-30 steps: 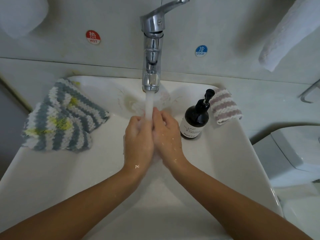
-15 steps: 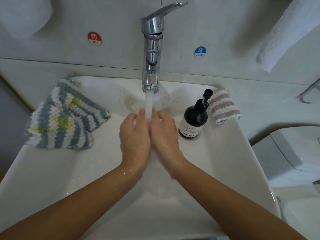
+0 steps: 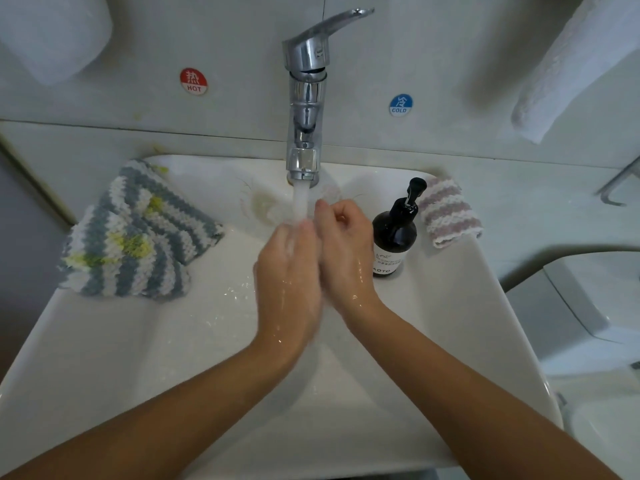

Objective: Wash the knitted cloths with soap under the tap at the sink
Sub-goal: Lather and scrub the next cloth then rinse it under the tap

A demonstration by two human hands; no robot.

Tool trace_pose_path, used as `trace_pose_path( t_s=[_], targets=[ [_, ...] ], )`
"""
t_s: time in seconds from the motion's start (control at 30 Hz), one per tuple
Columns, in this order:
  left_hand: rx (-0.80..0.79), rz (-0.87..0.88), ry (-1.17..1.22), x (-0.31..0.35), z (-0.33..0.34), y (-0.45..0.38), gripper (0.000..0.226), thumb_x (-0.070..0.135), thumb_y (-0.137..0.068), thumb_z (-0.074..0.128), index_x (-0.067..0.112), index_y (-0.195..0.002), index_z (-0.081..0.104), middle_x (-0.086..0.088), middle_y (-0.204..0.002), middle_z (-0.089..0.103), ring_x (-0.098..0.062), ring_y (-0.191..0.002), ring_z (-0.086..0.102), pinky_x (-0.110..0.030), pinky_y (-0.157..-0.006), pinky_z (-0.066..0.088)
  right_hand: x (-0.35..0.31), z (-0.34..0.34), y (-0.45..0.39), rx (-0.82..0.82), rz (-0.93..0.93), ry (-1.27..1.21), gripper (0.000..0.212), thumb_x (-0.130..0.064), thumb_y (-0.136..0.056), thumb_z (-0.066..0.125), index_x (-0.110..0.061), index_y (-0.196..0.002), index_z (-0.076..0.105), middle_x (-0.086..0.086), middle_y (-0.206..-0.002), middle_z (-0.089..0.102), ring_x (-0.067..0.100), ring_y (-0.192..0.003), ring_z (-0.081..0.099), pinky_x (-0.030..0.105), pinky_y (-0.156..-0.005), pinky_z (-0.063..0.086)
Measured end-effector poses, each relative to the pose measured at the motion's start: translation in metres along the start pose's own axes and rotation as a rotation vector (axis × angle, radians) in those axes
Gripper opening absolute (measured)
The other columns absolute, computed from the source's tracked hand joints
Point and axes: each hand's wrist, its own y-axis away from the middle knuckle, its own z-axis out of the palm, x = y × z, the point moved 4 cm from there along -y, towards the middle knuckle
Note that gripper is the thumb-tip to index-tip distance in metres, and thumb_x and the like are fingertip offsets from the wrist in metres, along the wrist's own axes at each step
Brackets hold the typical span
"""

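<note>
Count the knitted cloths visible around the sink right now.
3: two grey-and-white striped cloths overlapping on the sink's left rim, one behind, one in front; a pink-and-white striped cloth on the right rim behind the soap bottle.

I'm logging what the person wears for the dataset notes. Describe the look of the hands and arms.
Both forearms are bare right to the frame edge, with no sleeves in view. No rings, watch, bracelet or gloves show. The left hand and right hand glisten with water droplets.
</note>
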Motion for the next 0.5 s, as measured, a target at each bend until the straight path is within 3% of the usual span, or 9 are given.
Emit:
trace_pose_path(
  t_s=[0.13, 0.23, 0.37, 0.5],
  targets=[
    [0.080, -0.010, -0.045, -0.001, -0.005, -0.011, 0.028, 0.027, -0.098, 0.050, 0.012, -0.076, 0.059, 0.001, -0.064, 0.058, -0.005, -0.058, 0.056, -0.022, -0.055, 0.048, 0.009, 0.007, 0.012, -0.139, 0.048, 0.073, 0.033, -0.024, -0.094, 0.054, -0.013, -0.064, 0.049, -0.006, -0.060, 0.047, 0.012, -0.060, 0.045, 0.035, -0.060, 0.039],
    [0.133, -0.036, -0.044, -0.007, -0.015, -0.029, 0.027, 0.033, -0.099, 0.047, 0.019, -0.079, 0.058, 0.000, -0.071, 0.063, -0.020, -0.067, 0.063, -0.038, -0.064, 0.054, 0.006, 0.014, 0.025, -0.242, 0.008, 0.160, 0.033, -0.028, -0.096, 0.052, -0.005, -0.073, 0.050, 0.002, -0.066, 0.050, 0.010, -0.062, 0.046, 0.027, -0.057, 0.040],
    [0.061, -0.039, -0.091, -0.009, -0.007, -0.017, 0.016, 0.039, -0.100, 0.044, 0.032, -0.087, 0.050, 0.012, -0.073, 0.065, -0.003, -0.067, 0.062, -0.034, -0.066, 0.054, 0.001, 0.011, 0.019, -0.167, 0.065, 0.106, 0.029, -0.038, -0.097, 0.049, -0.015, -0.081, 0.052, -0.002, -0.072, 0.060, 0.012, -0.066, 0.056, 0.029, -0.063, 0.046],
    [-0.003, -0.033, -0.180, -0.016, -0.001, -0.010, 0.012, 0.044, -0.101, 0.040, 0.034, -0.098, 0.046, 0.014, -0.078, 0.060, 0.000, -0.075, 0.060, -0.028, -0.067, 0.049, 0.008, 0.007, 0.022, -0.144, 0.140, 0.102, 0.028, -0.051, -0.096, 0.047, -0.025, -0.086, 0.052, -0.006, -0.079, 0.065, 0.008, -0.075, 0.062, 0.026, -0.069, 0.047]
  ],
)
